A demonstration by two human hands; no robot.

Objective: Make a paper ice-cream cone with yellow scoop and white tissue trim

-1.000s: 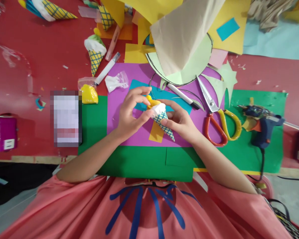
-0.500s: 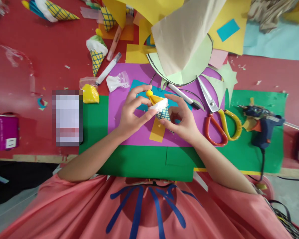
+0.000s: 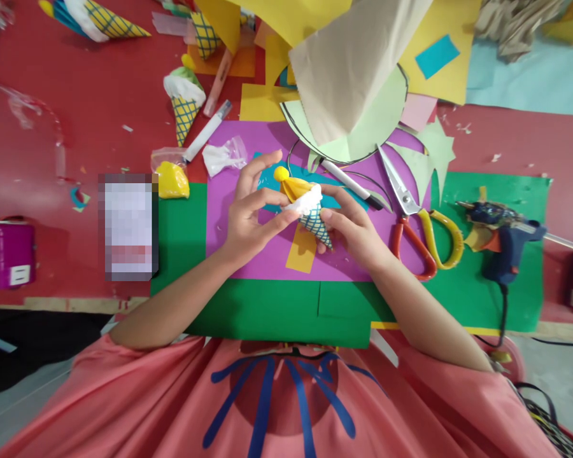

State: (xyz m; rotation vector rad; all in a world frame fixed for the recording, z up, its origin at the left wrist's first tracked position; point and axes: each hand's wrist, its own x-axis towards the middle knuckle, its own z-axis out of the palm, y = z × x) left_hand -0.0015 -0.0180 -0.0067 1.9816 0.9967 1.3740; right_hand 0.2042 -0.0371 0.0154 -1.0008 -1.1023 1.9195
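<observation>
Between my two hands is a small craft ice cream cone [image 3: 314,221] with a blue criss-cross pattern, a fluffy white rim, a yellow top and a yellow ball at its tip. My left hand [image 3: 253,213] pinches the white rim between thumb and fingers, with the index finger raised beside the yellow ball. My right hand [image 3: 356,226] holds the patterned cone from the other side, some fingers hidden behind it. The cone tilts, its point toward the lower right. Beneath lie a purple sheet [image 3: 262,261] and a yellow paper strip [image 3: 301,249].
Scissors [image 3: 407,203] and a glue gun [image 3: 503,238] lie to the right. A black-and-white marker [image 3: 351,183] rests just behind my hands. Bags of yellow clay [image 3: 172,180] and white clay [image 3: 223,156], a blurred-out phone [image 3: 128,228] and another craft cone [image 3: 185,102] are at the left.
My right fingers have shifted on the cone, so more of its patterned side and its point now show. My left index finger has lifted off the yellow ball.
</observation>
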